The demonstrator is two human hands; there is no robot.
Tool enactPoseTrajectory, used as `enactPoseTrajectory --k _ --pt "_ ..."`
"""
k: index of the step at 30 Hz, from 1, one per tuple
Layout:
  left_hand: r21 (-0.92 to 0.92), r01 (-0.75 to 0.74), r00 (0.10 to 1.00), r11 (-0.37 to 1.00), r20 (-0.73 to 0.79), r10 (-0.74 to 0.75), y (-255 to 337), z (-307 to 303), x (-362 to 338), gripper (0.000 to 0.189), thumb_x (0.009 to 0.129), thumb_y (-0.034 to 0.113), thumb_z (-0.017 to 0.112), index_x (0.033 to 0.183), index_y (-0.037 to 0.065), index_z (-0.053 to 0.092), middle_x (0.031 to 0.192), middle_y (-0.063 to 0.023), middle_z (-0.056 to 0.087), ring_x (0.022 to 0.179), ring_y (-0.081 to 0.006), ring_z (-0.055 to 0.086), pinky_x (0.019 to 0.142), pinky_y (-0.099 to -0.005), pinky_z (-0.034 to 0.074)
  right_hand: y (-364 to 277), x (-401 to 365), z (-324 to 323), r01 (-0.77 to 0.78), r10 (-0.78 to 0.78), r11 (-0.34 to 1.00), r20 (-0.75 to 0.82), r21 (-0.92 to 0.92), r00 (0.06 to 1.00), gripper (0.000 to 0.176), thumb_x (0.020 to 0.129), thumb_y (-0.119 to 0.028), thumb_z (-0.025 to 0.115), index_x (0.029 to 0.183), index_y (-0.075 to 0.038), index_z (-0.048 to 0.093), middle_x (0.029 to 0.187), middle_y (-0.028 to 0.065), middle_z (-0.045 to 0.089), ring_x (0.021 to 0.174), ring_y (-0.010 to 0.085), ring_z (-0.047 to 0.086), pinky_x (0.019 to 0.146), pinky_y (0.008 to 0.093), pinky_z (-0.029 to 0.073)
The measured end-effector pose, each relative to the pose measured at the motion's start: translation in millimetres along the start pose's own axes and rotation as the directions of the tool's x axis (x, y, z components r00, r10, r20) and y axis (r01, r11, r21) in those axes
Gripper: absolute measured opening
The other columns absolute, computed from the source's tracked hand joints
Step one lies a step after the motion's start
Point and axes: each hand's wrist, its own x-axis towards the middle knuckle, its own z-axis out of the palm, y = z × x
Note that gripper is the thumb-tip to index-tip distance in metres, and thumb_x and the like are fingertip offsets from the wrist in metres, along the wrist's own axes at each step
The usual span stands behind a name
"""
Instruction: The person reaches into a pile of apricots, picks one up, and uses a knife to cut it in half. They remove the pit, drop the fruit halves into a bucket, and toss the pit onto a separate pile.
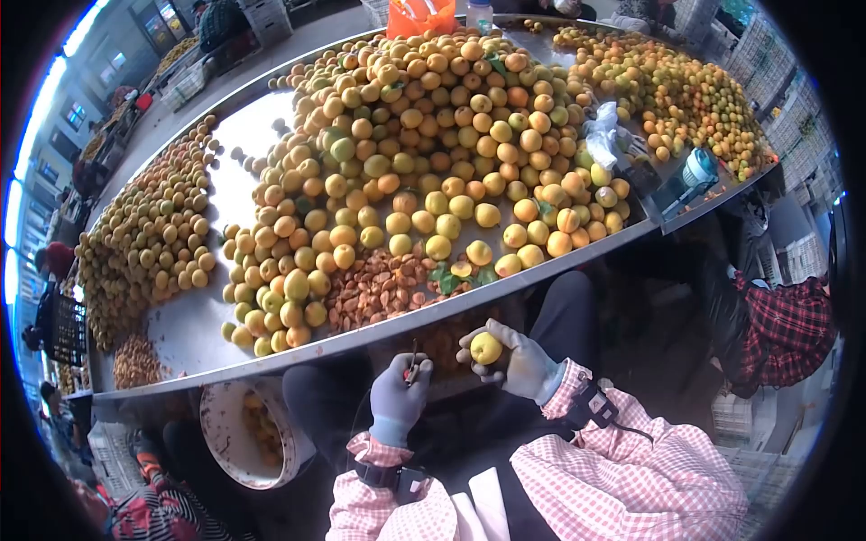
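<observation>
My right hand point(516, 358), in a grey glove, is closed round a whole yellow apricot point(486, 349), held in front of the table's edge. To its left my left hand point(400, 395), also gloved in grey, is closed on a small thin dark tool point(412, 368) that points upward; its exact kind is too small to make out. The two hands are apart. Just beyond them, on the metal table, lie a heap of brown apricot stones point(379, 290) and a large pile of apricots point(433, 126). Near the stones is an opened apricot point(461, 269) beside green leaves point(444, 278).
The raised metal rim point(397, 323) runs between my hands and the fruit. A white bucket point(212, 419) with cut fruit stands below at left. A teal-lidded bottle point(695, 171) stands at right, near a crumpled white bag point(603, 135). People sit on both sides.
</observation>
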Motion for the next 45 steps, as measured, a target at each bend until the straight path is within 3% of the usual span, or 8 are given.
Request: enactPoseTrajectory --k 6,10,15,29,34,37,40,45 --pt "0.166 -0.104 0.994 0.981 -0.006 0.106 15 -3 -10 0.020 0.086 0.025 0.068 0.092 0.006 0.064 0.076 -0.0149 0.066 0.070 -0.0315 0.066 0.061 -0.0352 0.051 -10 -11 -2 0.058 -0.059 0.958 -0.003 0.280 0.998 0.040 0.096 -0.033 0.052 0.126 -0.005 0.051 0.111 0.0123 0.061 0.081 0.0197 0.062 0.067 0.0261 0.053" --pt "0.057 -0.035 0.997 0.998 0.075 0.031 -8 4 -17 0.019 0.088 0.024 0.066 0.092 0.006 0.063 0.069 -0.0105 0.062 0.060 -0.0216 0.062 0.057 -0.0320 0.048 -73 10 1 0.378 -0.457 0.839 -0.132 -0.391 0.879 0.026 0.092 -0.023 0.060 0.112 -0.007 0.055 0.091 0.0009 0.057 0.071 0.0087 0.056 0.060 0.0237 0.048" --pt "-0.324 0.405 0.909 0.855 0.244 -0.338 -12 4 -18 0.017 0.091 0.024 0.064 0.090 0.007 0.063 0.061 0.0055 0.049 0.048 -0.0035 0.044 0.043 -0.0214 0.036 -112 71 -24 0.160 -0.780 -0.232 0.282 -0.959 0.558 0.031 0.084 -0.019 0.068 0.111 -0.008 0.056 0.097 0.0078 0.058 0.090 0.0241 0.060 0.077 0.0340 0.048" --pt "0.041 0.252 0.914 0.967 0.318 -0.252 -27 19 -2 0.022 0.088 0.021 0.068 0.079 0.004 0.057 0.063 0.0004 0.051 0.060 -0.0048 0.040 0.052 -0.0258 0.039 -156 157 -23 -0.222 -0.551 -0.709 0.329 -0.669 0.767 0.045 0.076 -0.019 0.064 0.121 -0.021 0.058 0.113 0.0046 0.057 0.106 0.0254 0.052 0.094 0.0402 0.037" --pt "0.017 0.191 0.935 0.982 0.300 -0.187 -46 19 -4 0.019 0.088 0.020 0.069 0.092 0.002 0.064 0.069 -0.0011 0.059 0.064 -0.0042 0.047 0.058 -0.0232 0.042 -161 148 -17 -0.116 -0.633 -0.511 0.282 -0.852 0.721 0.047 0.070 -0.030 0.072 0.110 -0.012 0.056 0.109 0.0107 0.058 0.104 0.0302 0.053 0.089 0.0422 0.040" --pt "-0.257 0.193 0.957 0.947 0.263 -0.123 -35 13 -3 0.019 0.089 0.023 0.066 0.093 0.004 0.064 0.065 -0.0014 0.059 0.052 -0.0100 0.053 0.050 -0.0277 0.043 -139 82 -8 0.346 -0.419 0.790 -0.033 -0.506 0.907 0.044 0.080 -0.035 0.068 0.111 -0.009 0.053 0.102 0.0085 0.060 0.082 0.0210 0.064 0.067 0.0306 0.049" --pt "-0.389 0.465 0.876 0.795 0.331 -0.350 0 -1 1 0.014 0.090 0.017 0.066 0.094 0.004 0.067 0.070 0.0060 0.058 0.060 -0.0020 0.051 0.052 -0.0201 0.041 -79 24 -13 0.075 -0.051 0.961 0.098 -0.264 0.994 0.048 0.089 -0.036 0.059 0.123 -0.006 0.045 0.099 0.0092 0.062 0.077 0.0136 0.063 0.059 0.0226 0.047" --pt "0.435 -0.233 0.972 0.870 0.142 0.190 1 8 0 0.019 0.082 0.026 0.069 0.092 0.011 0.062 0.074 -0.0084 0.065 0.064 -0.0295 0.064 0.054 -0.0385 0.049 12 -8 21 0.013 0.007 0.927 0.050 -0.376 0.999 0.055 0.087 -0.031 0.067 0.129 -0.006 0.042 0.106 0.0073 0.060 0.081 0.0096 0.061 0.061 0.0198 0.046"
